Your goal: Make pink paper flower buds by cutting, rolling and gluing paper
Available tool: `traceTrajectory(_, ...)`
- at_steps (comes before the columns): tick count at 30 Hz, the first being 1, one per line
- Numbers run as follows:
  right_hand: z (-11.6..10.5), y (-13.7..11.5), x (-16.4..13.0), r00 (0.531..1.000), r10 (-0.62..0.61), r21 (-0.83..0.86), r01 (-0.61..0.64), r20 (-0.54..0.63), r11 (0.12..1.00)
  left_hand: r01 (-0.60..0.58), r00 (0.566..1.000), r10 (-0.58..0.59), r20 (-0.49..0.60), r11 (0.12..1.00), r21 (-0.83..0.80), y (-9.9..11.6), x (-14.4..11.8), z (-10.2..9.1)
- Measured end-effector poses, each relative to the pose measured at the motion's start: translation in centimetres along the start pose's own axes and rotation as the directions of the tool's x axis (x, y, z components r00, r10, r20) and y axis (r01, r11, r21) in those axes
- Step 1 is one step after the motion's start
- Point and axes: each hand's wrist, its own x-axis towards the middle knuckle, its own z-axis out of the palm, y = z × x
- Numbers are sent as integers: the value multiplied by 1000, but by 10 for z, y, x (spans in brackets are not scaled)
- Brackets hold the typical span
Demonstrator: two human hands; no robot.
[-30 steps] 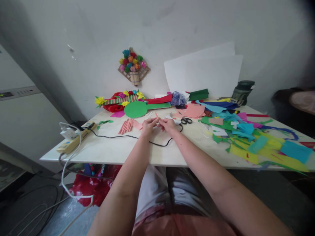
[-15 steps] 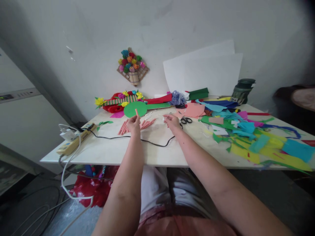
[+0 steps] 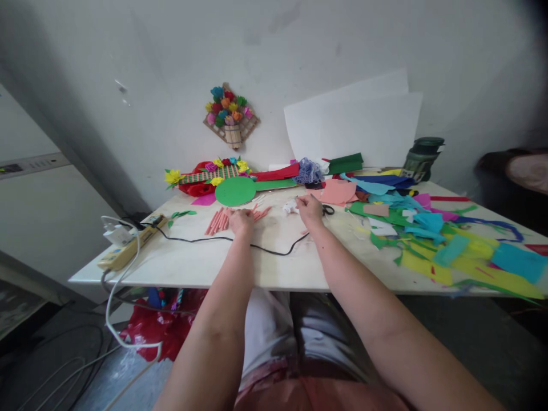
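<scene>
My left hand (image 3: 242,221), fingers curled in, rests over a pile of thin pink paper rolls (image 3: 220,221); whether one is in its grip is hidden. My right hand (image 3: 309,209) has its fingertips pinched together, and whatever they hold is too small to make out. Just left of those fingertips lies a crumpled white scrap (image 3: 290,207). Black-handled scissors (image 3: 327,210) lie to the right of that hand, partly covered by it. Behind my left hand is a round green paddle-shaped piece (image 3: 235,191) with a long handle.
A black cord (image 3: 274,252) crosses the table in front of both hands, from a power strip (image 3: 128,246) at left. Coloured paper scraps (image 3: 428,228) cover the right side. A dark bottle (image 3: 423,158) stands at the back right. Flower-decorated work (image 3: 209,174) lies at the back left.
The pink roll that stood upright in my left hand no longer shows; that hand has lowered onto the pile. My right hand has moved right, away from the white scrap, towards the scissors.
</scene>
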Motion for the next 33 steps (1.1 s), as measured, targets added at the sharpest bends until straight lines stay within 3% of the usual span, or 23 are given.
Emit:
traceTrajectory(9, -25, -4, 7, 987, 133, -94, -141, -92, 985, -103, 993, 107, -49, 993, 65, 10, -4, -4)
traceTrajectory(16, -35, 0, 13, 991, 120, -216, -129, -54, 968, -168, 985, 171, -24, 982, 88, 20, -9, -6)
traceTrajectory(20, -41, 1, 15, 993, 108, -419, -76, 52, 905, -231, 973, 231, 6, 972, 43, 21, -11, -6)
traceTrajectory(25, -37, 3, 12, 955, 80, -624, 121, 285, 772, -317, 946, 318, 69, 948, -22, 24, -14, -2)
traceTrajectory(29, -26, 9, 8, 955, 35, -702, 192, 296, 686, -364, 921, 371, 120, 928, -78, 29, -19, 1)
traceTrajectory(33, -20, 11, 7, 954, -12, -708, 231, 300, 668, -358, 911, 373, 179, 927, -110, 35, -23, 3)
